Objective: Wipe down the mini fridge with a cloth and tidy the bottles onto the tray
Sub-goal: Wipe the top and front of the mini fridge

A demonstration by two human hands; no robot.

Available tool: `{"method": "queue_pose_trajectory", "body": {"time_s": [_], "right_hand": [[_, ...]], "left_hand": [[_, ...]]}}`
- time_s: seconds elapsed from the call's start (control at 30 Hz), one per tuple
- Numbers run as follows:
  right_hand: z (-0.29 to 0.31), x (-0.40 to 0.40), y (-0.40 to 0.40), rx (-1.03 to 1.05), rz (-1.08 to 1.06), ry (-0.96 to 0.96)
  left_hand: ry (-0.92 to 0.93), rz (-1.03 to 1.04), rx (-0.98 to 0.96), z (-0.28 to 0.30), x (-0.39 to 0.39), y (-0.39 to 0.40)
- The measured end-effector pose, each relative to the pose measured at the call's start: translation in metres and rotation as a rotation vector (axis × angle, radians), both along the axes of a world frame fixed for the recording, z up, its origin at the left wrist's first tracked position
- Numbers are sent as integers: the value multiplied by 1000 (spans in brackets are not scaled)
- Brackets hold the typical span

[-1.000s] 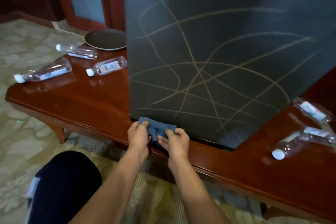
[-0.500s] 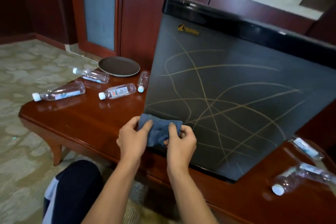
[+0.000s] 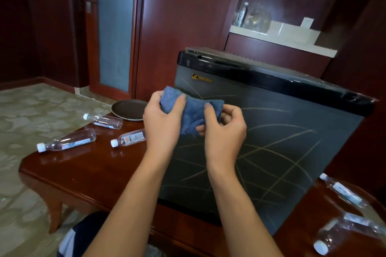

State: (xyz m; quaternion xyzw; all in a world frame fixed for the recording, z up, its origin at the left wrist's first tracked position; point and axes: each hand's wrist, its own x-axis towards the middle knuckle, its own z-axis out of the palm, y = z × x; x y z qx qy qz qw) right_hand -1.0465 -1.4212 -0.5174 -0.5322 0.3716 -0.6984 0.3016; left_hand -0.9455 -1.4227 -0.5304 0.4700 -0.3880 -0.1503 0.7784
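both hands (image 3: 194, 125) raised, fingers pinching the cloth (image 3: 191, 113) before the fridge (image 3: 282, 152).

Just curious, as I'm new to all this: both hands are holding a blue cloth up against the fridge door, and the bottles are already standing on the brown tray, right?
Not quite. The head view shows both hands, left and right, holding the blue cloth at the fridge door, but the bottles lie on the table, off the tray.

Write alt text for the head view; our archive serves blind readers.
Both hands, left hand and right hand, hold a blue cloth before a dark mini fridge with yellowish scribbles. Water bottles and a brown plate lie on the table.
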Motion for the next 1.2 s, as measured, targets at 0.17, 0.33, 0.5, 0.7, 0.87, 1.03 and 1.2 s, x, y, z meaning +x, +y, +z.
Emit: {"method": "queue_pose_trajectory", "body": {"time_s": [0.17, 0.33, 0.5, 0.7, 0.87, 1.03, 1.2], "right_hand": [[35, 7, -17, -7, -1, 35], [46, 10, -35, -4, -55, 120], [21, 14, -43, 1, -206, 289], [-21, 17, -33, 69, -172, 349], [6, 14, -38, -21, -195, 314], [38, 6, -48, -108, -211, 370], [-4, 8, -44, -22, -202, 383]], "left_hand": [[-47, 102, -45, 31, 11, -25], [-62, 119, -31, 43, 16, -47], [-40, 159, -16, 22, 15, -50], [11, 131, 122, -20, 19, -39], [-2, 77, 97, -6, 21, -37], [-86, 126, 19, 23, 21, -45], [-131, 165, 44, -18, 19, -41]]}}
